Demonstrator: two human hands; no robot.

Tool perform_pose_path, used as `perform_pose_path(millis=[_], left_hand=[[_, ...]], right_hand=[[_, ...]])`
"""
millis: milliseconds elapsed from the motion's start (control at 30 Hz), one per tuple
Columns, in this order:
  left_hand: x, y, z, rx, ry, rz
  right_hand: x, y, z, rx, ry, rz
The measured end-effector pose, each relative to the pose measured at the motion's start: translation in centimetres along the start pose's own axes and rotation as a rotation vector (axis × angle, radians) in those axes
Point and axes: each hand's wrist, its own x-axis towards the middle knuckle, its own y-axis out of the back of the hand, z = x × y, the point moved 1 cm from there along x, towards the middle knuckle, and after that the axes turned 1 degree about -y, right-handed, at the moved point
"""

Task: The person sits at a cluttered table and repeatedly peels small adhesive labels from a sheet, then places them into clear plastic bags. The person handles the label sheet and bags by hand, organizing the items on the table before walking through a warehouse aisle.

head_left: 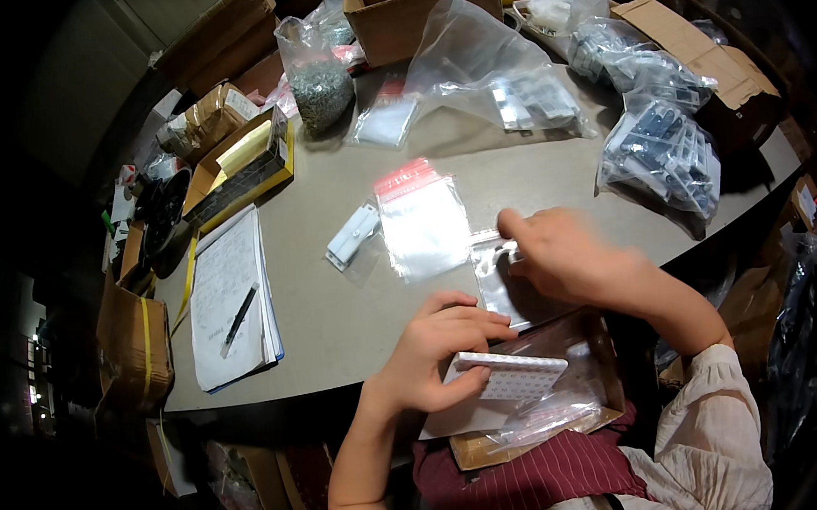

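My left hand grips a thin white pad with rows of small grey marks, its thumb on the near side. The fingertips of that hand reach the lower edge of a small clear plastic bag at the table's front edge. Over the bag's upper right part is my right hand, slightly blurred, with curled fingers. What lies between those fingers is hidden. Left of this bag lies a stack of clear zip bags with red tops. A bagged white oblong part sits beside the stack.
An open cardboard box with plastic bags rests at my lap. A notebook with a pen lies left. Further back stand a bag of small metal pieces, a cardboard box and a bag of dark parts.
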Motion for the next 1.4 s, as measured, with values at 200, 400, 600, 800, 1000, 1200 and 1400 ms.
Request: perform_pose_path(millis=[200,400,600,800,1000,1200,1400], left_hand=[[-1.1,0.4,0.0,-0.254,0.030,0.116],[-1.1,0.1,-0.1,-0.195,0.109,0.186],[-1.2,-0.3,-0.3,-0.109,0.226,0.260],[-1.3,-1.1,0.2,-0.395,0.416,0.463],[-0.9,-1.2,0.4,-0.037,0.311,0.455],[-1.2,-1.5,-0.2,0.191,0.228,0.447],[-0.8,-1.6,0.6,0.122,0.302,0.471]], right_hand=[[-1.9,3.4,1.0,0.249,0.057,-0.392],[-4.1,4.3,1.8,0.573,0.254,-0.634],[-4.6,3.5,-0.8,0.558,0.315,-0.147],[-4.5,1.2,-1.4,0.715,0.195,-0.105],[-3.9,1.0,-1.7,0.574,0.292,0.004],[-2.4,1.2,-3.1,0.511,0.334,0.111],[-2.4,0.8,-3.9,0.423,0.336,0.220]])
